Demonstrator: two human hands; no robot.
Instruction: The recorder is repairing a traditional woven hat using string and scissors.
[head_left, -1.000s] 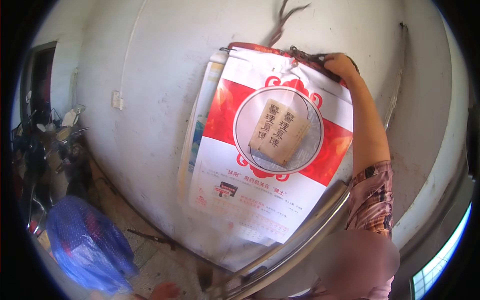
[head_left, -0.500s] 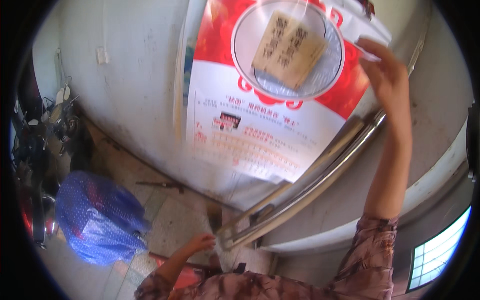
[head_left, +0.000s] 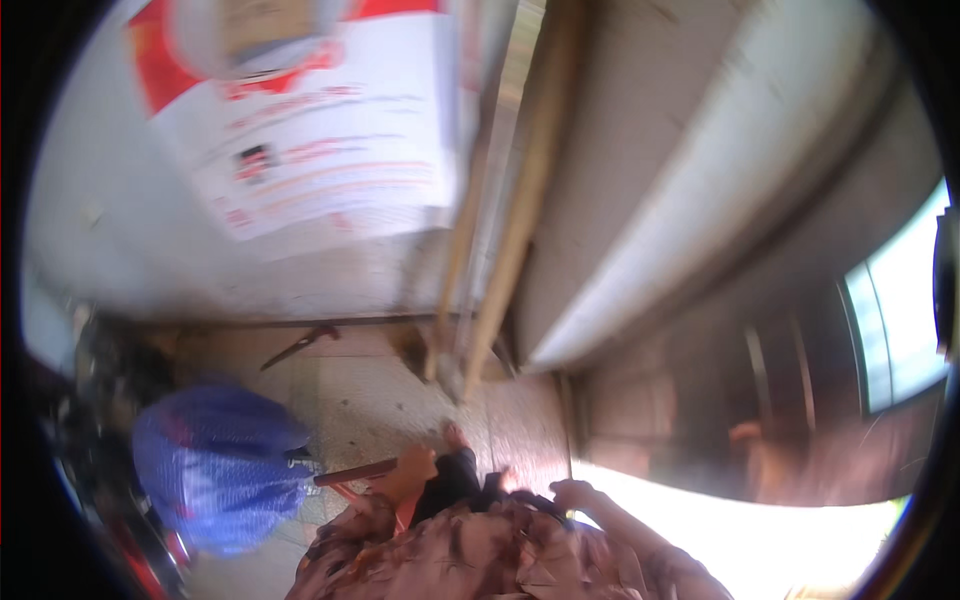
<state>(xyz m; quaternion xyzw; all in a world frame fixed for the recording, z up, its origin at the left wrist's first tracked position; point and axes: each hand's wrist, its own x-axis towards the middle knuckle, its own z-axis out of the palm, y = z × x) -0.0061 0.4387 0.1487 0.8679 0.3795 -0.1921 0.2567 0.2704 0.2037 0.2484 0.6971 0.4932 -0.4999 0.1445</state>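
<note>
Low in front of my body is my left hand (head_left: 410, 468), smeared by motion so its fingers do not show clearly. It is nearest to a reddish-brown wooden edge (head_left: 355, 473), and I cannot tell whether they touch. My right hand (head_left: 577, 494) hangs near my waist on the other side, with its fingers blurred; no held thing can be made out. On the wall at upper left hangs a white and red poster (head_left: 330, 150), apart from both hands.
Long poles (head_left: 510, 200) lean in the wall corner. A blue dotted cover (head_left: 220, 465) drapes something at left, beside dark vehicles (head_left: 120, 370). A dark tool-like object (head_left: 300, 345) lies by the wall's foot. Bright light enters past a dark door (head_left: 700, 420) at right.
My right hand has come down from the poster's upper right edge to my waist. The view has swung right, so the poster sits further left and higher. My left hand stays low.
</note>
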